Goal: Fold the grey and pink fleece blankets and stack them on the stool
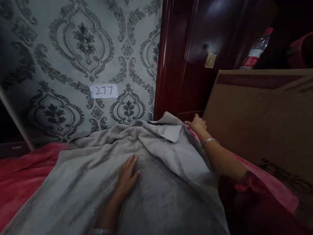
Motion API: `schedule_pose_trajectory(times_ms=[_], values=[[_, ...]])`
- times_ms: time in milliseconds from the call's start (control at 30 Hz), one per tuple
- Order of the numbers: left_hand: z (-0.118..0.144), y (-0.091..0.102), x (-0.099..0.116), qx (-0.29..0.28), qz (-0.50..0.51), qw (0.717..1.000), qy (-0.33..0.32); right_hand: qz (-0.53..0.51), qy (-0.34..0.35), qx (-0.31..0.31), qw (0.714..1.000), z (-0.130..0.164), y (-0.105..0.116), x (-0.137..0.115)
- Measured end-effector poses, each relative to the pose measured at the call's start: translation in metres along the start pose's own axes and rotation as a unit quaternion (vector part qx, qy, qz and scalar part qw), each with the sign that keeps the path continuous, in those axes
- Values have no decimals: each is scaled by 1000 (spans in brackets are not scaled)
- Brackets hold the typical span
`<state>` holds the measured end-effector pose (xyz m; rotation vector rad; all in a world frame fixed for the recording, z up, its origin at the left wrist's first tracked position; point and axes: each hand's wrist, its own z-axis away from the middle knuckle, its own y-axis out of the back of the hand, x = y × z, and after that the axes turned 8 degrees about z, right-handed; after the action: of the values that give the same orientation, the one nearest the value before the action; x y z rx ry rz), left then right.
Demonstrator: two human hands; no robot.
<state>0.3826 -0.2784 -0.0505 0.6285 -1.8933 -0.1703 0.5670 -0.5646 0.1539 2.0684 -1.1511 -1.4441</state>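
A grey blanket (159, 196) spreads over the middle, wrinkled toward its far side, with a corner folded back to show a paler underside. My left hand (127, 176) lies on top of it with fingers stretched out, holding nothing. At the far right, my right hand (198, 125) reaches down by the blanket's edge, thumb and fingers apart. It is close to a strip of pink cloth (270, 181) and to the cardboard box; whether it touches either is unclear. More of the red-pink cloth (13, 186) shows from under the blanket at left.
The large cardboard box (273, 123) stands along the right side. Behind it is a plastic bottle (256, 52) with a red cap. A dark red wooden door (197, 41) and a patterned wall (82, 43) with a "277" label (104, 91) close off the far side.
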Motion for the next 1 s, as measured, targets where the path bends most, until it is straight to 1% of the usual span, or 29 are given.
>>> schedule_pose_trajectory(times_ms=[33,67,100,133,167,200,233,267,300,333,367,400,467,500,533,567,600,633,667,733,767,900,1000], values=[[1,-5,0,-24,-64,998,-5,15,10,18,1000,8,-3,14],[1,-10,1,-43,-118,992,-3,30,47,21,998,25,-10,26],[2,-14,2,-58,-161,985,0,42,114,5,993,49,-22,38],[2,-17,3,-69,-194,979,1,46,191,-49,979,78,-36,49],[3,-19,5,-76,-217,973,0,48,267,-116,955,110,-50,59],[3,-20,6,-80,-235,969,-4,49,332,-168,927,141,-62,68],[3,-20,8,-82,-247,965,-9,56,377,-206,901,169,-72,76],[3,-20,9,-83,-256,963,-14,67,395,-236,885,190,-78,84],[3,-20,10,-85,-262,961,-18,78,393,-249,882,203,-80,91],[3,-19,10,-87,-267,960,-20,88,378,-253,886,207,-79,97],[3,-19,11,-91,-270,958,-20,94,356,-257,894,203,-75,103],[3,-18,11,-95,-273,957,-18,92,333,-267,899,193,-68,107],[3,-18,12,-109,-281,953,-12,69,291,-291,909,157,-53,109],[4,-18,12,-115,-286,951,-9,50,270,-285,918,136,-45,108],[4,-18,12,-117,-290,950,-7,28,244,-260,934,115,-39,105],[4,-19,12,-115,-293,949,-6,4,205,-216,955,95,-36,100],[5,-19,12,-110,-294,949,-7,-17,155,-174,972,78,-36,94],[5,-20,12,-105,-294,950,-9,-33,103,-146,983,64,-39,88],[5,-20,13,-101,-293,951,-11,-45,55,-141,987,52,-46,82],[6,-19,13,-101,-289,952,-10,-55,-23,-174,983,36,-66,73],[6,-19,13,-104,-286,953,-8,-57,-48,-190,979,31,-78,71],[8,-16,16,-118,-288,950,5,-57,-103,-218,969,19,-124,75],[10,-16,24,-130,-303,944,17,-43,-110,-220,968,6,-146,82]])
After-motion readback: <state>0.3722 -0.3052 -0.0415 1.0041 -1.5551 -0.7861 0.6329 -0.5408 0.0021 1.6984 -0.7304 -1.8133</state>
